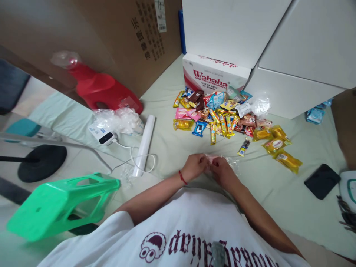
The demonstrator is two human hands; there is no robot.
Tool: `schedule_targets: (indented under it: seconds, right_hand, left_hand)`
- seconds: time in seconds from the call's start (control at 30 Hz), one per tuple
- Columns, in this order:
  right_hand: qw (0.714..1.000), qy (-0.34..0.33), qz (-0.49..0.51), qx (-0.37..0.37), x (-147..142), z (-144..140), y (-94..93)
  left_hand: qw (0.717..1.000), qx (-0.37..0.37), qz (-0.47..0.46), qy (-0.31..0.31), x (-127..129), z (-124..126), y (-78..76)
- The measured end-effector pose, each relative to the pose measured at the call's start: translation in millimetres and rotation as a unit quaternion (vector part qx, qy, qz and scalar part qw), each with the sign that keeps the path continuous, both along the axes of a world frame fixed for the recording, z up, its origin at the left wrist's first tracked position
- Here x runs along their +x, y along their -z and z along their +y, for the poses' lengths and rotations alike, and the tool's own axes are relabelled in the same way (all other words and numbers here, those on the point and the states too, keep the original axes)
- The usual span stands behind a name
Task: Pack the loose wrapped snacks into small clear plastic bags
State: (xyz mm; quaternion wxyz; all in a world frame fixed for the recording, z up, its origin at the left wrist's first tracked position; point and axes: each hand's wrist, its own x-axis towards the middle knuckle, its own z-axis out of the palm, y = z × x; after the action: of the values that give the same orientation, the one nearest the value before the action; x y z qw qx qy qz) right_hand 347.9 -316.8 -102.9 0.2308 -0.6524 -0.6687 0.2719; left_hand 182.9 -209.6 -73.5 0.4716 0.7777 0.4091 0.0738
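My left hand [194, 165] and my right hand [221, 171] meet close to my chest, both closed on a clear plastic bag [232, 163] with something pink inside. A red string circles my left wrist. Beyond the hands, a pile of wrapped snacks [219, 113] lies spread on the pale green sheet, with yellow packets [278, 146] trailing off to the right and one small packet [244, 147] lying nearest my hands.
A Wahaha carton [214, 74] and white boxes [300, 48] stand behind the pile. Left: a white roll [144, 142], charger with cable [107, 138], crumpled plastic [119, 120], red stool [102, 91], green stool [63, 204], brown cardboard box [133, 33]. A black pad [322, 181] lies at right.
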Motion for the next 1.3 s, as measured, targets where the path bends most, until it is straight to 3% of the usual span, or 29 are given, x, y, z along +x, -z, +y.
schedule_targets:
  seconds: [0.1,0.17,0.23,0.3,0.43,0.53,0.67,0.77,0.83,0.93,1.0,1.07,1.17,1.3]
  right_hand:
    - [0.996,-0.008,0.091,0.023,14.2,-13.0,-2.7]
    - [0.986,0.091,0.14,0.024,26.1,-22.2,-0.7]
    - [0.973,0.211,0.09,0.028,35.9,-28.9,4.7]
    - [0.962,0.269,-0.027,0.031,40.9,-32.3,11.7]
    - [0.949,0.268,-0.163,0.012,38.5,-33.6,20.4]
    - [0.957,0.245,-0.152,0.017,36.4,-35.2,14.9]
    - [0.967,0.242,-0.073,-0.02,32.7,-39.4,-3.7]
    - [0.963,0.265,0.045,-0.03,17.9,-36.0,-9.0]
    - [0.939,0.295,0.177,-0.016,3.6,-28.4,-4.1]
    - [0.868,0.329,0.373,-0.001,-13.4,-14.8,8.6]
    - [0.841,0.32,0.436,0.0,-18.1,-8.8,14.8]
    - [0.854,0.304,0.422,-0.014,-19.1,-5.6,17.9]
    - [0.893,0.319,0.316,-0.017,-21.9,-2.6,20.3]
    - [0.9,0.326,0.288,0.018,-27.5,-3.1,19.1]
  left_hand:
    - [0.992,0.105,0.049,0.051,10.8,-12.3,10.7]
    - [0.981,0.162,0.091,0.065,10.6,-16.8,17.3]
    - [0.974,0.189,0.113,0.055,9.1,-18.4,22.1]
    - [0.972,0.207,0.111,0.023,8.8,-17.8,25.3]
    - [0.96,0.234,0.13,-0.075,10.3,-14.1,31.2]
    - [0.964,0.22,0.13,-0.073,10.2,-13.5,36.6]
    - [0.974,0.206,0.064,-0.063,12.9,-21.2,40.4]
    - [0.975,0.217,0.028,-0.034,19.8,-31.2,39.6]
    - [0.965,0.26,0.024,0.011,24.5,-37.1,39.9]
    - [0.947,0.306,0.04,0.091,25.9,-42.4,45.1]
    - [0.945,0.291,0.01,0.148,21.2,-43.4,51.9]
    - [0.95,0.248,-0.074,0.175,13.7,-42.7,59.4]
    - [0.948,0.163,-0.244,0.121,4.3,-39.4,66.7]
    - [0.909,0.025,-0.41,0.068,-1.6,-32.8,61.0]
